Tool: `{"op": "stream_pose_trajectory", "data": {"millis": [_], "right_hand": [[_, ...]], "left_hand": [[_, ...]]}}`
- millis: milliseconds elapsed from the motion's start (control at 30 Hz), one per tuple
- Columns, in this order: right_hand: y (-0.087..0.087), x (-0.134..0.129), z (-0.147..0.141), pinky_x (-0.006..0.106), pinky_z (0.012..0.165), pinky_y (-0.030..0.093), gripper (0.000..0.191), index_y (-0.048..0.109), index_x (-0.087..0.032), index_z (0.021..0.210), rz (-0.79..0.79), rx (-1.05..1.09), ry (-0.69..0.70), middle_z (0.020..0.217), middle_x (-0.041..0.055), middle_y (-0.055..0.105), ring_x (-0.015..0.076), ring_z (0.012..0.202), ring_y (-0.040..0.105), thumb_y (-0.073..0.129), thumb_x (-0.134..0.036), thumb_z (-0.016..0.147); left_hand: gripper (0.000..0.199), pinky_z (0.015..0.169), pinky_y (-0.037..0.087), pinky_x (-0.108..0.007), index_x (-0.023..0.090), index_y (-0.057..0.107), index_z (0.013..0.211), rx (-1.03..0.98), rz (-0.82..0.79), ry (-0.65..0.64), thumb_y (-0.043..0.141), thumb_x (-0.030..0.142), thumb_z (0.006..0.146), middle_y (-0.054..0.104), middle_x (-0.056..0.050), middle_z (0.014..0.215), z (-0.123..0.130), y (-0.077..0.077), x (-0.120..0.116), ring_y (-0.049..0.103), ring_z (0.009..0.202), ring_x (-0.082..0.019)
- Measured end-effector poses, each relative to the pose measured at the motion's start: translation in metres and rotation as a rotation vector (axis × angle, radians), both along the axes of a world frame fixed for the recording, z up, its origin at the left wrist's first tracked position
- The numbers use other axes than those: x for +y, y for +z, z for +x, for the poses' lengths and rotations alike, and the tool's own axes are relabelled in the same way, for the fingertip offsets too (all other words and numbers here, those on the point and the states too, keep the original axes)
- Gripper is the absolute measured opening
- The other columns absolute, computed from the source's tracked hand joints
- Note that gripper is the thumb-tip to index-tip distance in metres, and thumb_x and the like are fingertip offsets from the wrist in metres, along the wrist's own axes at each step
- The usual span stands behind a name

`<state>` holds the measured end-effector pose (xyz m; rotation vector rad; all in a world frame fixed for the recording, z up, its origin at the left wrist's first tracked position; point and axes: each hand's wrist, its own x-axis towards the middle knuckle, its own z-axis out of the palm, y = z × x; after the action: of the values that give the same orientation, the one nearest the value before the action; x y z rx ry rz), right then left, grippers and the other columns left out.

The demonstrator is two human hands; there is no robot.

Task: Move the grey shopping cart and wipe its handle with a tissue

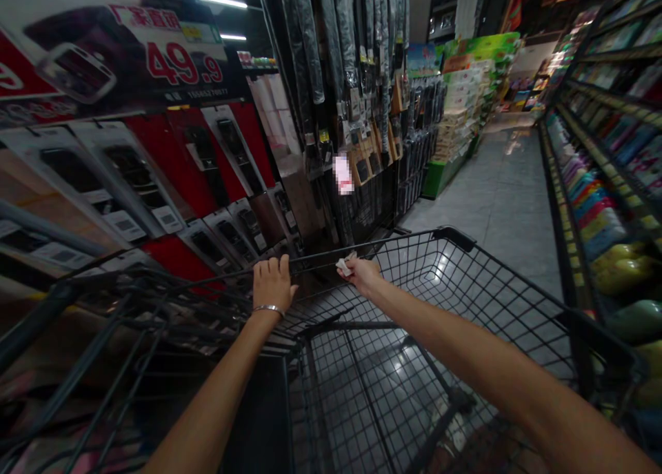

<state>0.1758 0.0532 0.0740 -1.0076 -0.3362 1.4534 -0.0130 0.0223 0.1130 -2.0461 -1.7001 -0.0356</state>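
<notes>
A black wire shopping cart point(496, 270) spreads out below me. My left hand point(272, 285), with a silver bracelet point(269, 309) at the wrist, lies over the cart's far rim; its fingers curl over the edge and the thumb sticks out to the right. A little further right, my right hand point(363, 275) pinches a crumpled white tissue point(345, 263) close to the same rim. Through the cart's wire mesh the shiny floor shows. Whether the right hand also touches the rim I cannot tell.
On the left, packaged belts point(137, 167) hang on a rack under a price sign point(176, 60). Long belts in plastic point(341, 39) hang ahead. Stacked packs point(458, 108) stand beyond them. A grey tiled aisle point(509, 177) runs along shelves of colourful goods point(594, 198) on the right.
</notes>
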Motion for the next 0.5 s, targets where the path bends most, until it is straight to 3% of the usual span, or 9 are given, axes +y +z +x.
{"op": "stream_pose_trajectory", "data": {"millis": [133, 233, 333, 500], "right_hand": [[0.004, -0.006, -0.007, 0.023, 0.048, 0.054, 0.019, 0.056, -0.013, 0.052, 0.046, -0.036, 0.031, 0.05, 0.0006, 0.063, 0.0134, 0.048, 0.061, 0.066, 0.002, 0.054], [-0.004, -0.008, -0.014, 0.02, 0.042, 0.047, 0.018, 0.056, -0.014, 0.052, 0.051, -0.147, 0.014, 0.045, -0.0029, 0.058, 0.0108, 0.043, 0.056, 0.07, -0.003, 0.053], [-0.026, -0.008, -0.021, 0.017, 0.037, 0.04, 0.022, 0.054, -0.014, 0.052, 0.007, -0.245, -0.024, 0.043, -0.0054, 0.054, 0.008, 0.039, 0.05, 0.074, -0.005, 0.051], [-0.074, -0.008, -0.03, 0.019, 0.041, 0.042, 0.026, 0.051, -0.016, 0.053, -0.112, -0.348, -0.145, 0.046, -0.006, 0.052, 0.0086, 0.043, 0.052, 0.076, -0.008, 0.051]], "left_hand": [[0.076, 0.106, 0.027, -0.053, 0.004, 0.039, 0.135, -0.038, 0.054, -0.009, 0.069, 0.027, 0.07, 0.053, -0.021, 0.116, 0.004, -0.008, -0.004, 0.047, 0.114, -0.033], [0.084, 0.109, 0.023, -0.057, 0.001, 0.034, 0.138, -0.1, 0.12, 0.019, 0.072, 0.028, 0.068, 0.044, -0.028, 0.131, 0.013, -0.019, -0.008, 0.038, 0.128, -0.039], [0.096, 0.11, 0.021, -0.059, -0.001, 0.027, 0.141, -0.144, 0.154, 0.022, 0.076, 0.03, 0.065, 0.034, -0.032, 0.14, 0.022, -0.03, -0.013, 0.026, 0.136, -0.044], [0.103, 0.111, 0.021, -0.06, 0.001, 0.021, 0.144, -0.153, 0.146, -0.011, 0.078, 0.025, 0.062, 0.029, -0.033, 0.144, 0.022, -0.038, -0.016, 0.016, 0.14, -0.044]]}}
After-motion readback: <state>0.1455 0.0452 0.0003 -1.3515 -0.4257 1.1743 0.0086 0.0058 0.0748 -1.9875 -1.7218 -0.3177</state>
